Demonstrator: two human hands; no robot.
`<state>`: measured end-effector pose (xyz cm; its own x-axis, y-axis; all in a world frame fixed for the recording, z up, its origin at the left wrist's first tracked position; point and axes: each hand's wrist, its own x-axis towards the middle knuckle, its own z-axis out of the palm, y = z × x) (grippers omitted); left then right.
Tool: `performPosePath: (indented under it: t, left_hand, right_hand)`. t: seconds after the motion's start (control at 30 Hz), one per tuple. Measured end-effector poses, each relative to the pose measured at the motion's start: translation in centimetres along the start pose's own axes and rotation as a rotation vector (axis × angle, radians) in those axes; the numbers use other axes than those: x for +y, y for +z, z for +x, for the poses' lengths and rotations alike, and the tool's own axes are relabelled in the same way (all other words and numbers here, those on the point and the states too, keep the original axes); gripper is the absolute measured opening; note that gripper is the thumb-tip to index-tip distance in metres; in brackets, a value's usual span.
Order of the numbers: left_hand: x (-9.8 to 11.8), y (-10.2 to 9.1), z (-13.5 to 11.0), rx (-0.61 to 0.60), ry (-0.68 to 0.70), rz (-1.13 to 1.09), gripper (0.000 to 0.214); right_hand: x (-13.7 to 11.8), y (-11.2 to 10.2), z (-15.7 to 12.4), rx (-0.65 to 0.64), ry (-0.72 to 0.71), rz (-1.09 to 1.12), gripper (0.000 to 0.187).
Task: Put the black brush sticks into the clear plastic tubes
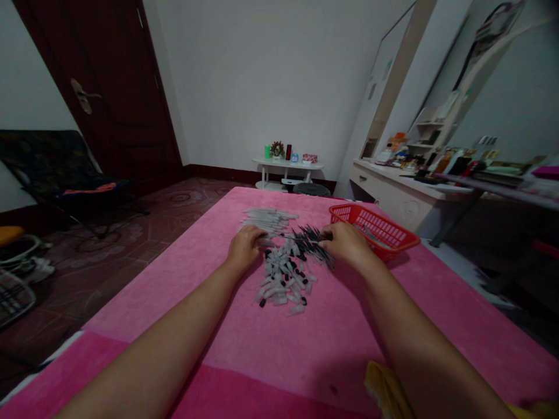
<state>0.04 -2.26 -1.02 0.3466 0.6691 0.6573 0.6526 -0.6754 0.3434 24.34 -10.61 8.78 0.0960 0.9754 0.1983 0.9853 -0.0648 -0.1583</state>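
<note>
My left hand (245,247) is closed in a pinch at the left end of a thin pen refill (286,236). Its other end runs toward my right hand (344,240), whose fingertips are pressed together above a pile of dark pen refills (308,240). Behind my left hand lie many pale pen barrels (267,217), side by side. Between my forearms spreads a loose heap of clear pen caps and small black pieces (286,276). My fingers hide the refill's ends.
A red plastic basket (379,230) with some thin pieces inside stands beyond my right hand. Pink cloth (183,279) covers the table. Yellow fabric (384,387) lies at the near edge. A white dresser (393,189) is on the right, a folding chair (65,174) on the left.
</note>
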Motion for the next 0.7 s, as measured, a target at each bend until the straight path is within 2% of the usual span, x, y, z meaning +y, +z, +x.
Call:
performPosePath:
  t: [0.17,0.3,0.4,0.53,0.7]
  left_hand:
    - [0.7,-0.2,0.0,-0.019,0.035,-0.006,0.021]
    - [1.5,-0.1,0.0,-0.038,0.084,-0.038,0.019]
    - [1.6,0.2,0.0,-0.005,0.076,-0.100,0.018]
    - [0.6,0.6,0.2,0.152,-0.098,-0.256,0.021]
    - [-0.8,0.7,0.5,0.327,-0.312,-0.413,0.022]
  right_hand:
    - [-0.5,0.0,-0.1,0.028,-0.027,0.039,0.015]
    - [-1.3,0.6,-0.1,0.062,-0.116,0.147,0.015]
    - [-1.8,1.3,0.0,0.094,-0.163,0.269,0.015]
    - [-1.9,2.2,0.2,0.121,-0.121,0.296,0.019]
    - [-1.3,3.6,0.2,0.001,-0.166,0.108,0.018]
